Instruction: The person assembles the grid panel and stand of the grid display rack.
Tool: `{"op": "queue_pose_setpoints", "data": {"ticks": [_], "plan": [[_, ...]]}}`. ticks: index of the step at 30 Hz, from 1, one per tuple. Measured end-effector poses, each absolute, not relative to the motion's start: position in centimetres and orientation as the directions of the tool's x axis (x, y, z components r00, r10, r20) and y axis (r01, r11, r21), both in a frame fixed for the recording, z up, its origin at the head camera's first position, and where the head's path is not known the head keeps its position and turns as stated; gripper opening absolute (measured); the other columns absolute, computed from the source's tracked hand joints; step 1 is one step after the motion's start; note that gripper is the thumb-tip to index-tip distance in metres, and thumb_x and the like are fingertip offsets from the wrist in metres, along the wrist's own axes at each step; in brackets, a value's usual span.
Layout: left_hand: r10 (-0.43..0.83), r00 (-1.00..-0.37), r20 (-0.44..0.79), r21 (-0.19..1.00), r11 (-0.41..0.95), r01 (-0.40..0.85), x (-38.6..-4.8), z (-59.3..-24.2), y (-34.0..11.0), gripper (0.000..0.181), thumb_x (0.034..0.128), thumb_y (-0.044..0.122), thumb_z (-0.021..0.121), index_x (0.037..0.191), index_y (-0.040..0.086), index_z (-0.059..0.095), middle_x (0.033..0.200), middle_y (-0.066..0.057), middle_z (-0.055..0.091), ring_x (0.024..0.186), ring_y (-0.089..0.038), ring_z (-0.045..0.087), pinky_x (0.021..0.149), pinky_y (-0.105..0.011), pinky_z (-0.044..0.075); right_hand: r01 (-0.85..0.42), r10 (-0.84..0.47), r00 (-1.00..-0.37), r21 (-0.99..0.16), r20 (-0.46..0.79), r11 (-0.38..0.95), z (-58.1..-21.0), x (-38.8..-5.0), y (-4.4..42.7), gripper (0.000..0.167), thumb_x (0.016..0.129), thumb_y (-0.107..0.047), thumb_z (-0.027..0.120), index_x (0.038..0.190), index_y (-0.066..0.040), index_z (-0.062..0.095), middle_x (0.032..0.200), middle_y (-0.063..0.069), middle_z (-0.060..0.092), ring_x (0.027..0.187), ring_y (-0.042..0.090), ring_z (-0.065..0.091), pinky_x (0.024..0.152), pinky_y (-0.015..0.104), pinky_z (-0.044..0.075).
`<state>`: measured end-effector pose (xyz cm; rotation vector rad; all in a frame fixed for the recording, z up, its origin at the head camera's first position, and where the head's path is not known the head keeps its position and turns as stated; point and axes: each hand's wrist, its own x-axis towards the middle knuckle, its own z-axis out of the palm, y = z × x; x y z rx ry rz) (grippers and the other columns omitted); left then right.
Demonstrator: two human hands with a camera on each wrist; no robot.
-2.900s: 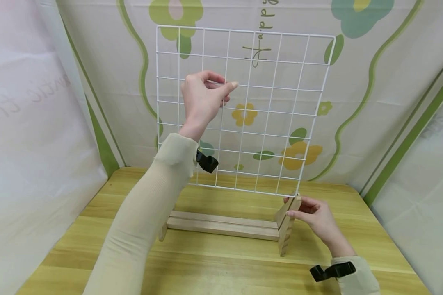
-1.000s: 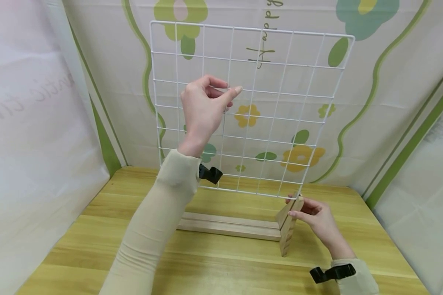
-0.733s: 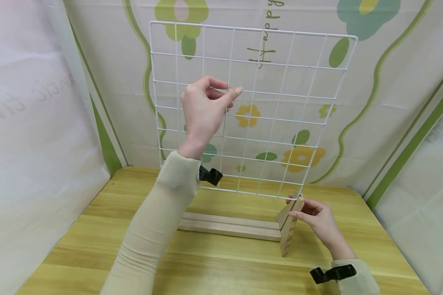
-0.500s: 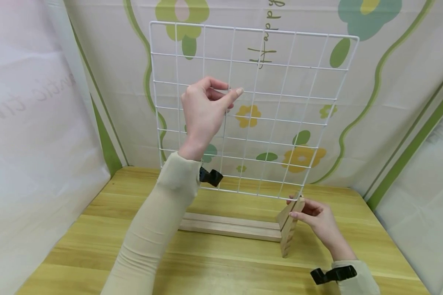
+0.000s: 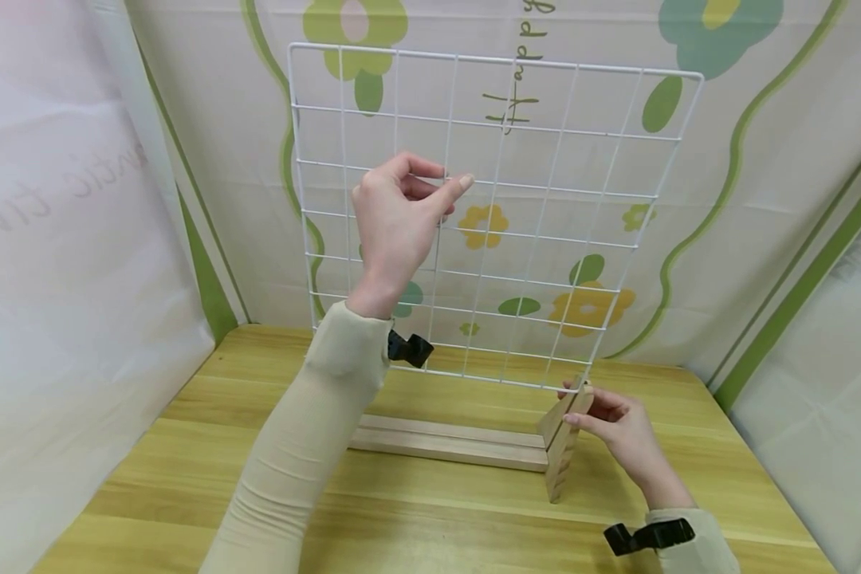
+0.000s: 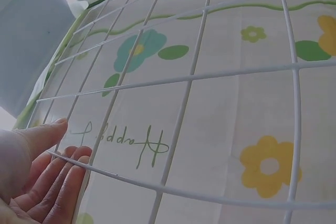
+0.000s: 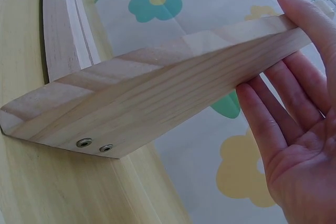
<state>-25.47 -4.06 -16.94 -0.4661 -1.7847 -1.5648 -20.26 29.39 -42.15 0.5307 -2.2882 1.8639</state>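
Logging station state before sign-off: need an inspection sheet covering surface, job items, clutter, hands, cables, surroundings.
Surface: wood-grain tabletop.
White wire grid panel: above tabletop, lower right corner at the end piece's top; seating unclear.
Wooden stand: grooved base bar, right end piece with two metal fasteners; left end hidden.
Clutter: nothing seen.
Left hand: pinches panel wire.
Right hand: grips end piece near its top.
Cables: nothing seen.
Surroundings: flower-print backdrop, pale side sheets.
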Motion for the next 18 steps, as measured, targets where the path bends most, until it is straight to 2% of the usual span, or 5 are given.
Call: {"op": "queue_pose_setpoints", "data": {"ticks": [5, 12, 18], "plan": [[-0.18, -0.682, 0.709, 0.705, 0.204, 0.679, -25.41, -16.89, -4.09, 0.028, 0.0832, 0.022, 0.088, 0.096, 0.002, 0.073, 0.07, 0.001, 0.072, 0.059, -0.014, 0.069, 0.05, -0.025, 0.051, -0.333, -0.157, -0.938, -0.926, 0.308, 0.177, -42.09, -20.18, 29.28, 0.041, 0.09, 0.002, 0.076, 0.13, 0.006, 0.065, 0.121, 0.018, 0.07, 0.104, 0.019, 0.07, 0.084, 0.029, 0.059], [-0.179, -0.683, 0.708, 0.706, 0.209, 0.677, -25.33, -16.87, -4.11, 0.029, 0.0831, 0.022, 0.088, 0.097, 0.002, 0.073, 0.07, 0.001, 0.072, 0.059, -0.014, 0.068, 0.051, -0.025, 0.051, -0.354, -0.189, -0.927, -0.921, 0.323, 0.165, -42.19, -20.23, 29.4, 0.043, 0.091, 0.002, 0.075, 0.131, 0.013, 0.06, 0.121, 0.017, 0.07, 0.105, 0.017, 0.069, 0.084, 0.027, 0.058], [-0.179, -0.676, 0.715, 0.699, 0.211, 0.683, -25.38, -16.96, -4.16, 0.028, 0.0831, 0.022, 0.089, 0.096, 0.003, 0.074, 0.07, 0.001, 0.072, 0.059, -0.014, 0.068, 0.051, -0.025, 0.05, -0.336, -0.165, -0.936, -0.926, 0.31, 0.17, -42.09, -20.22, 29.25, 0.041, 0.09, 0.002, 0.076, 0.129, 0.01, 0.063, 0.121, 0.02, 0.069, 0.105, 0.018, 0.07, 0.085, 0.028, 0.059]]}}
